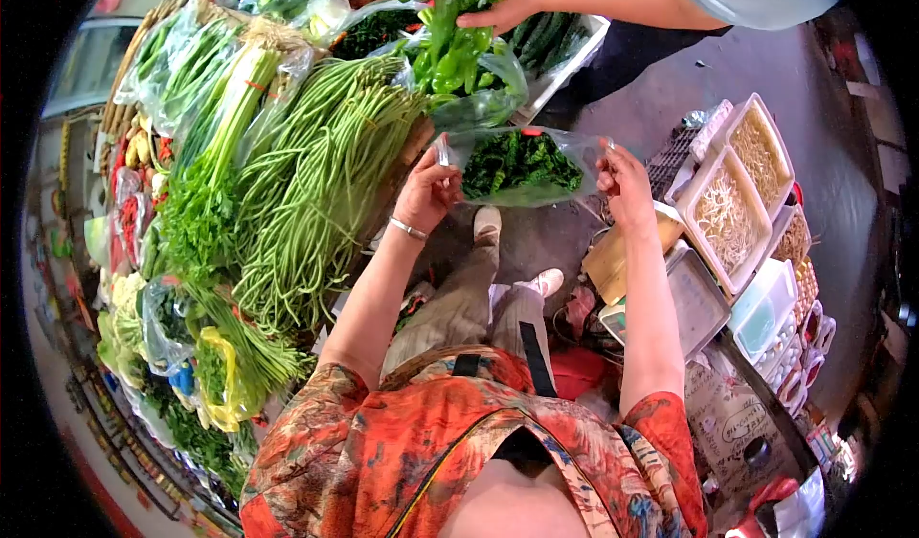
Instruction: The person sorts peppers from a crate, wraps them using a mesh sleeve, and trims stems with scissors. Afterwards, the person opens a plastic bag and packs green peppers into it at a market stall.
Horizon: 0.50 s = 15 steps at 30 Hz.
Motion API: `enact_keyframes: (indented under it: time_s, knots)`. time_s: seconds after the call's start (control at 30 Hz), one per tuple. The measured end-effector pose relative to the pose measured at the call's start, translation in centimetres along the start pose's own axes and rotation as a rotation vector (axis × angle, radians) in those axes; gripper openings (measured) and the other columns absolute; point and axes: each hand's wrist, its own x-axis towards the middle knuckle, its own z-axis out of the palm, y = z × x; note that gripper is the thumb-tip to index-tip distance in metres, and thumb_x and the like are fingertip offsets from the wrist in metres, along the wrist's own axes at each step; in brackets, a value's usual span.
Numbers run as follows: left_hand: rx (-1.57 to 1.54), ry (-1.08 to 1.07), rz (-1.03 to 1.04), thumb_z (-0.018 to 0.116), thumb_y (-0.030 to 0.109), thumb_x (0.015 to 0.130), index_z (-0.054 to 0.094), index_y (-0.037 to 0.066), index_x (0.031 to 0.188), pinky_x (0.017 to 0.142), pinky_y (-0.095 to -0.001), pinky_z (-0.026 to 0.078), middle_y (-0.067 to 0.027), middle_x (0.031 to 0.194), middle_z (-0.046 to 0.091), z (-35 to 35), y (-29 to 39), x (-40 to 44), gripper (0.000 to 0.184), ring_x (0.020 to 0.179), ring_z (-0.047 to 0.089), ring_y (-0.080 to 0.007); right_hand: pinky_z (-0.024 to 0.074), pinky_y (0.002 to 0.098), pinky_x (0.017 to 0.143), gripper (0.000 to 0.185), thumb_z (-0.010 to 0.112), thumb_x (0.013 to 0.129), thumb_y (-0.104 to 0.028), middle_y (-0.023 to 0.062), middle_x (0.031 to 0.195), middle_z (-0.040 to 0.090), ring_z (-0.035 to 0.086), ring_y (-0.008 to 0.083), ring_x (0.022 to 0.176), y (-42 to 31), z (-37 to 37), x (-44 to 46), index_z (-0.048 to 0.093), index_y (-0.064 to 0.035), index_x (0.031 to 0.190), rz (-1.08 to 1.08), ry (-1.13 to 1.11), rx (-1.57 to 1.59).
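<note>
A clear plastic bag (459, 147) is stretched between my two hands, level in front of my body. Dark green, wrinkled vegetables, perhaps peppers (525, 167), show in it, with a small red spot at the far edge. My left hand (428, 190) pinches one side of the bag, fingers closed, near the pile of long beans. On the opposite side, my right hand (622, 182) grips the plastic with bent fingers. Beyond the bag, another person's hand (500, 11) holds several long green peppers (446, 40) over an open bag of peppers.
Long beans (321, 174), celery (235, 107) and bagged greens crowd the stall at left. White trays of bean sprouts (726, 220) stand at right, beside a metal tray (691, 294). A white crate of cucumbers (550, 40) lies ahead. My feet stand below the bag.
</note>
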Motion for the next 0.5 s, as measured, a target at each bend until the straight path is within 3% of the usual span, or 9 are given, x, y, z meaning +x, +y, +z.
enact_keyframes:
  time_s: [0.07,0.23,0.33,0.5]
  knots:
    - [-0.018,-0.010,0.016,0.049,0.002,0.082,0.040,0.021,0.138,0.053,-0.0275,0.032,0.0010,0.065,0.043,0.3,0.4,-0.2,0.060,0.052,0.035,-0.0103,0.0350,0.0216,0.054,0.028,0.054,0.093,-0.014,0.0053,0.083,0.055,0.042,0.0077,0.059,-0.1,0.5,0.0,0.057,-0.0016,0.119,-0.008,-0.019,0.000]
    - [-0.113,-0.166,0.009,0.053,0.000,0.079,0.037,0.027,0.141,0.054,-0.0264,0.032,-0.0006,0.068,0.046,-0.6,1.0,-0.3,0.069,0.053,0.036,-0.0104,0.0327,0.0222,0.053,0.029,0.053,0.094,-0.017,0.0050,0.082,0.055,0.041,0.0082,0.057,0.1,1.0,0.5,0.056,-0.0026,0.119,-0.001,-0.010,0.047]
    - [-0.184,-0.214,-0.039,0.052,0.000,0.080,0.033,0.029,0.142,0.053,-0.0253,0.033,-0.0033,0.079,0.054,-0.7,1.5,-0.9,0.071,0.051,0.036,-0.0085,0.0342,0.0218,0.052,0.025,0.048,0.095,-0.017,0.0060,0.080,0.055,0.043,0.0094,0.059,-0.1,1.1,0.7,0.056,-0.0006,0.112,-0.006,-0.019,0.067]
    - [-0.177,-0.189,-0.025,0.051,0.004,0.084,0.029,0.025,0.145,0.047,-0.0209,0.032,-0.0040,0.080,0.054,0.2,2.5,-2.6,0.068,0.046,0.032,-0.0044,0.0357,0.0206,0.050,0.026,0.046,0.095,-0.016,0.0063,0.080,0.056,0.044,0.0101,0.059,-0.7,0.6,0.4,0.053,-0.0031,0.117,0.116,-0.201,0.375]
